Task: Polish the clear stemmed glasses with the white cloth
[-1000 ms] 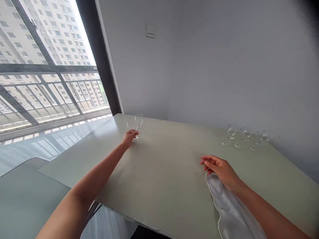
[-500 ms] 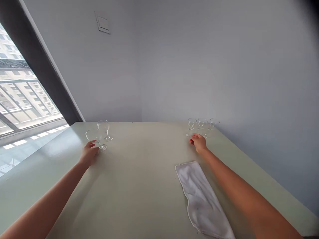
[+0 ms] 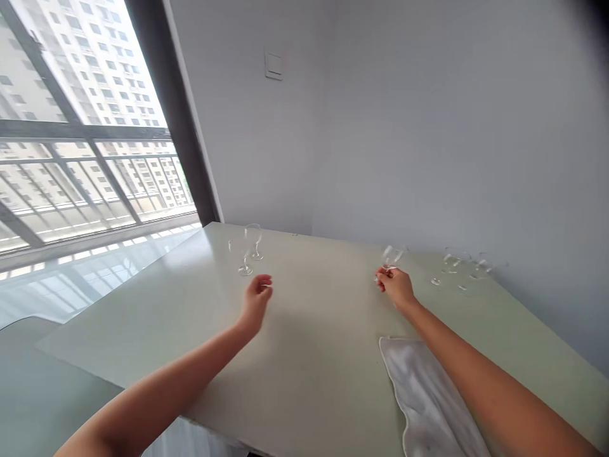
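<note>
My right hand (image 3: pixel 397 287) grips the stem of a small clear stemmed glass (image 3: pixel 391 257), held just off the pale table (image 3: pixel 309 330) and apart from two more glasses (image 3: pixel 464 266) at the far right by the wall. My left hand (image 3: pixel 257 301) hovers above the table with nothing in it, fingers loosely curled and apart. It is just short of two clear glasses (image 3: pixel 248 249) that stand upright at the far left. A white cloth (image 3: pixel 428 400) lies flat under my right forearm.
A grey wall runs behind and to the right of the table, with a light switch (image 3: pixel 273 65). A large window (image 3: pixel 80 127) with a dark frame fills the left. The table's near edge crosses the lower left.
My left hand has let go of the near left glass and drawn back toward me. My right hand has taken one glass from the right group and brought it toward the middle.
</note>
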Tool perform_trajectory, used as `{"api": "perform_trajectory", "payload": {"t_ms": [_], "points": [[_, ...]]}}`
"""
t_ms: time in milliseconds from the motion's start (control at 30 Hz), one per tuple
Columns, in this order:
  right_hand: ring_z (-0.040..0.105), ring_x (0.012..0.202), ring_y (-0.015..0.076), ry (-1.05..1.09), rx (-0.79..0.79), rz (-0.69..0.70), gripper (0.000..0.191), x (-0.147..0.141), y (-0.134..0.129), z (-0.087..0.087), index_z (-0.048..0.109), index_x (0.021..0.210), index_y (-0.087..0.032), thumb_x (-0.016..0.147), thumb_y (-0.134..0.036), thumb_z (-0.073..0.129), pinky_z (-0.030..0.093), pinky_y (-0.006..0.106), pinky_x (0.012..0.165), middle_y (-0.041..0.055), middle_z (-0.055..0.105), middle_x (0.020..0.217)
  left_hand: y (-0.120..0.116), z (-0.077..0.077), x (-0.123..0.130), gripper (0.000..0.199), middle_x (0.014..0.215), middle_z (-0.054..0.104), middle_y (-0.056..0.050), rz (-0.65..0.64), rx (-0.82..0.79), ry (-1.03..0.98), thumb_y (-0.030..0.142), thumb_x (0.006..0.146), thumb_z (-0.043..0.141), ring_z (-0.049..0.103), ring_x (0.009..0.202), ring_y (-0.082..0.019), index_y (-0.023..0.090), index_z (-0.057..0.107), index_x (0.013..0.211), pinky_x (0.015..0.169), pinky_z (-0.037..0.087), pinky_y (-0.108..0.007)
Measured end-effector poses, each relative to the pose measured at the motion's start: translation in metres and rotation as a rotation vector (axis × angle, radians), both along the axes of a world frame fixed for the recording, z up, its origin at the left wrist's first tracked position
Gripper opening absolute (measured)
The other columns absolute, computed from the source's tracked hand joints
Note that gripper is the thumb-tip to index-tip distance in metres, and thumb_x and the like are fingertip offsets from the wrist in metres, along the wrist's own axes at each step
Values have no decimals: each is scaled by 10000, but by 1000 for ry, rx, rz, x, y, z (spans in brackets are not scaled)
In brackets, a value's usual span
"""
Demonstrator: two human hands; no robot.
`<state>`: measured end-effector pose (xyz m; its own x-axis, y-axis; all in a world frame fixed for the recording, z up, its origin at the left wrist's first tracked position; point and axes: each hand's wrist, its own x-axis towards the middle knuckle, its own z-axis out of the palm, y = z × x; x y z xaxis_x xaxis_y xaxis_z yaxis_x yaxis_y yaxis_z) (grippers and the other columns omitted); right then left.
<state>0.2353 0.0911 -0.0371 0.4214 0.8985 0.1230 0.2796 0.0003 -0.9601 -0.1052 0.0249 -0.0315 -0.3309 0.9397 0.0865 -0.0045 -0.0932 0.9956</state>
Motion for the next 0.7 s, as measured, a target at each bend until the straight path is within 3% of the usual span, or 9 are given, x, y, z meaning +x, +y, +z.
{"api": "perform_trajectory", "payload": {"t_ms": [100,200,267,333,467,567,700], "points": [[524,467,96,31,-11,280,194,-68,-38,13,551,820,-160,637,-215,580,403,196,339,37,623,745,-21,11,39,283,784,553,-9,-236,-73,68,263,647,570,441,596,-82,197,613,920,549,370,-214],[538,511,112,76,-19,664,287,-124,-78,26,510,976,-208,690,-216,533,407,210,359,13,619,776,-39,21,59,382,655,533,5,-362,-90,92,321,643,645,459,590,-102,222,615,1010,553,380,-230],[540,531,120,73,-8,778,335,-148,-97,32,464,1063,-261,733,-212,495,419,222,388,-14,606,744,-47,24,62,439,626,529,12,-387,-76,11,322,636,668,479,554,-104,229,587,1057,542,393,-242],[542,544,128,55,-2,798,362,-164,-108,35,421,1126,-308,774,-232,461,431,238,410,-22,605,745,-52,23,57,462,666,554,4,-376,-61,-91,327,644,668,491,499,-98,226,555,1081,515,402,-255],[578,616,141,29,-50,854,448,-173,-116,40,384,1200,-336,771,-268,493,476,269,463,15,616,964,-47,19,30,444,746,613,-27,-361,-29,-110,357,643,671,527,517,-110,194,551,1038,521,409,-264],[594,676,126,-5,-47,844,487,-160,-116,45,408,1216,-297,742,-252,512,508,281,546,64,536,1160,-32,15,-10,429,734,635,-33,-202,-24,14,390,618,683,528,569,-110,169,567,966,547,388,-248],[590,630,126,7,-66,750,386,-118,-113,48,484,1118,-195,741,-281,504,491,277,536,81,606,985,-8,9,-72,458,637,607,7,-11,-38,164,415,597,679,473,508,-94,164,557,961,554,380,-248]]}}
